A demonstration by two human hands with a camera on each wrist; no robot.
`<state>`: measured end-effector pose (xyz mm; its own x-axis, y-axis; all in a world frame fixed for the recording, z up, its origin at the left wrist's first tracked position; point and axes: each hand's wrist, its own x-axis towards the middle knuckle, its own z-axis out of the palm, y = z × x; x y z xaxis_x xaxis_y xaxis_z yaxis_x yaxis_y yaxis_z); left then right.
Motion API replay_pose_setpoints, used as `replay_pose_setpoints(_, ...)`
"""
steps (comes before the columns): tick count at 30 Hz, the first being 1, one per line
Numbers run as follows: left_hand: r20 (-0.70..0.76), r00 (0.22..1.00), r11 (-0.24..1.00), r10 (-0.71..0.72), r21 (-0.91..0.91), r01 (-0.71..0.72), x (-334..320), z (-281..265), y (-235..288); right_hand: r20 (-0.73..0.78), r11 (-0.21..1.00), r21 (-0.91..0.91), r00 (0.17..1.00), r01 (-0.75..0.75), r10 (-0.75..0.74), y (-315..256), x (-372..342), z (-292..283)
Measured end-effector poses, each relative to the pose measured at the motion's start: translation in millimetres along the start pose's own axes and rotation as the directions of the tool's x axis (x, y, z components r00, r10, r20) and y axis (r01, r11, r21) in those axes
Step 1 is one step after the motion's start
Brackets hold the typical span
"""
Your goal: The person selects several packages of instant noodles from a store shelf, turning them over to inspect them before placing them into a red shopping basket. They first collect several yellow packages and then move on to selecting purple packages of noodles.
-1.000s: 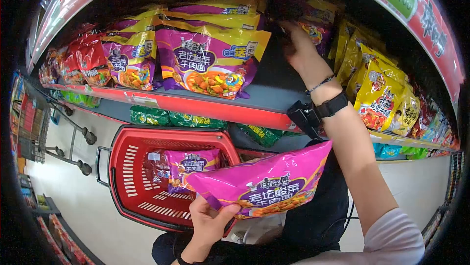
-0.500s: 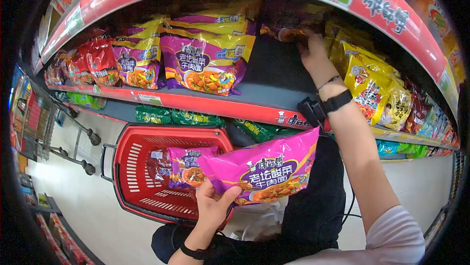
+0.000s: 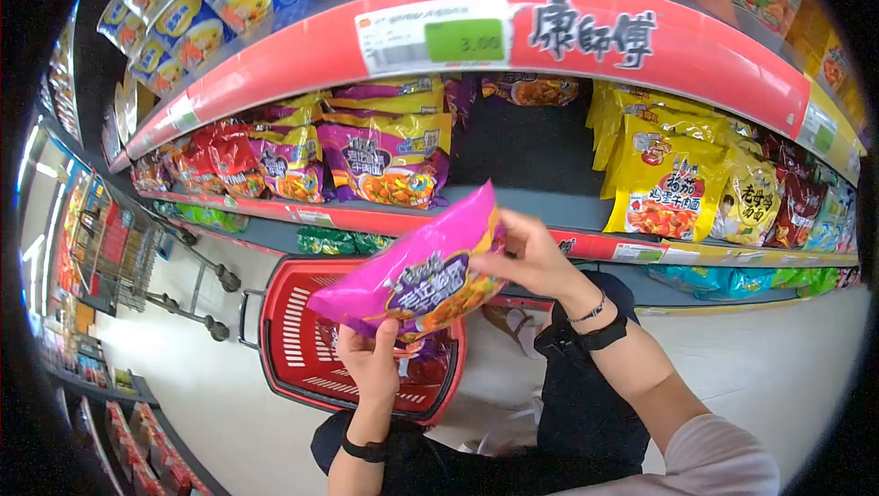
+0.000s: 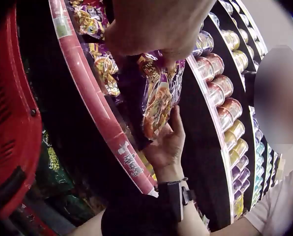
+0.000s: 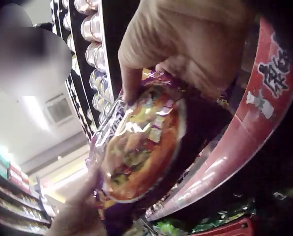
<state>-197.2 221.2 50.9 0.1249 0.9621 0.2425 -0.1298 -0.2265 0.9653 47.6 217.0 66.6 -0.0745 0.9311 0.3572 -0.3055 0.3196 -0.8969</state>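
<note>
A pink-purple noodle packet hangs tilted over the red basket, held between both hands. The left hand grips its lower left edge, thumb on the printed front. At its right end the right hand pinches the packet, thumb in front. In the left wrist view, the left hand is at the top and the right hand holds the far end of the packet. The right wrist view shows the packet's bowl picture beneath the right hand; the left hand is at lower left.
The red basket stands on the floor below, with packets inside. Purple packets and yellow packets fill parts of the shelf behind a red edge strip. A trolley stands at the left.
The right hand has come out of the shelf and now holds the right end of the packet. The packet has tilted, its right end higher. The head view has shifted, showing the upper shelf.
</note>
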Motion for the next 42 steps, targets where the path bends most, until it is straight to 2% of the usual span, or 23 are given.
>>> replay_pose_setpoints(1, -0.002, 1.0, 0.998, -0.013, 0.06, 0.013, 7, 11, 8, -0.041, 1.0, 0.016, 0.999, -0.015, 0.016, -2, 1, -3)
replay_pose_setpoints(2, 0.01, 1.0, 0.998, 0.006, 0.066, -0.006, 13, 28, 17, -0.178, 0.99, -0.026, 0.974, 0.135, -0.138, -5, 1, -1)
replay_pose_setpoints(4, 0.051, 0.995, 0.993, 0.091, 0.065, -0.094, 31, 58, 25, -0.33, 0.952, -0.147, 0.894, 0.269, -0.304, -3, 1, -7)
replay_pose_setpoints(6, 0.116, 0.97, 0.903, 0.214, 0.354, -0.242, 47, 78, 19, -0.439, 0.897, -0.335, 0.795, 0.288, -0.419, -6, -3, -15)
replay_pose_setpoints(10, 0.189, 0.929, 0.694, 0.317, 0.622, -0.363, 68, 132, 11, -0.622, 0.792, -0.458, 0.492, 0.403, -0.61, -4, 1, -29)
replay_pose_setpoints(11, 0.188, 0.932, 0.697, 0.311, 0.621, -0.358, 74, 139, 8, -0.625, 0.773, -0.528, 0.454, 0.353, -0.635, -3, 1, -37)
replay_pose_setpoints(13, 0.236, 0.947, 0.865, 0.218, 0.403, -0.3, 86, 154, 3, -0.624, 0.751, -0.594, 0.423, 0.288, -0.657, -6, 4, -51)
replay_pose_setpoints(14, 0.235, 0.949, 0.868, 0.21, 0.401, -0.291, 94, 164, 1, -0.507, 0.597, -0.789, 0.392, 0.146, -0.767, -13, 7, -56)
replay_pose_setpoints(15, 0.213, 0.973, 0.972, 0.092, 0.191, -0.134, 103, 173, 1, -0.364, 0.393, -0.92, 0.386, -0.005, -0.848, -18, 8, -59)
replay_pose_setpoints(16, 0.216, 0.976, 0.999, -0.028, -0.032, 0.036, 111, 181, -1, -0.365, 0.392, -0.92, 0.39, -0.011, -0.845, -19, 10, -60)
replay_pose_setpoints(18, 0.182, 0.983, 0.996, 0.02, -0.093, -0.004, 123, 191, -13, -0.357, 0.372, -0.926, 0.459, -0.06, -0.814, -17, 15, -59)
replay_pose_setpoints(19, 0.144, 0.987, 0.987, 0.075, -0.15, -0.053, 129, 195, -21, -0.429, 0.477, -0.878, 0.52, -0.047, -0.738, -10, 17, -61)
replay_pose_setpoints(20, 0.146, 0.987, 0.988, 0.067, -0.149, -0.045, 135, 199, -32, -0.434, 0.479, -0.876, 0.522, -0.055, -0.734, -6, 22, -62)
replay_pose_setpoints(22, 0.107, 0.967, 0.949, 0.233, -0.244, -0.202, 145, 208, -45, -0.455, 0.52, -0.854, 0.491, -0.005, -0.743, -1, 35, -66)
replay_pose_setpoints(26, 0.113, 0.959, 0.964, 0.261, -0.075, -0.254, 177, 228, -67, -0.496, 0.597, -0.801, 0.498, 0.055, -0.711, 17, 51, -92)
replay_pose_setpoints(27, 0.107, 0.946, 0.943, 0.305, 0.104, -0.316, 186, 230, -69, -0.532, 0.649, -0.76, 0.549, 0.024, -0.644, 17, 51, -91)
replay_pose_setpoints(30, 0.106, 0.889, 0.875, 0.445, 0.164, -0.457, 198, 238, -73, -0.501, 0.567, -0.82, 0.576, -0.078, -0.646, 15, 51, -86)
replay_pose_setpoints(31, 0.093, 0.9, 0.9, 0.426, 0.051, -0.432, 199, 243, -71, -0.495, 0.557, -0.826, 0.583, -0.085, -0.644, 13, 50, -84)
replay_pose_setpoints(35, 0.033, 0.824, 0.797, 0.565, 0.234, -0.556, 181, 247, -60, -0.517, 0.549, -0.823, 0.594, -0.147, -0.617, 12, 48, -84)
replay_pose_setpoints(37, 0.296, 0.837, 0.768, 0.461, 0.34, -0.543, 179, 241, -61, -0.498, 0.513, -0.845, 0.57, -0.149, -0.654, 11, 48, -82)
replay_pose_setpoints(40, 0.321, 0.872, 0.835, 0.369, 0.297, -0.463, 178, 231, -59, -0.475, 0.537, -0.841, 0.574, -0.07, -0.668, 8, 47, -81)
replay_pose_setpoints(41, 0.351, 0.857, 0.842, 0.378, 0.255, -0.476, 170, 221, -56, -0.497, 0.593, -0.805, 0.553, -0.006, -0.669, 6, 46, -78)
replay_pose_setpoints(42, 0.376, 0.843, 0.847, 0.385, 0.219, -0.485, 153, 207, -36, -0.45, 0.541, -0.84, 0.505, 0.04, -0.736, 7, 45, -78)
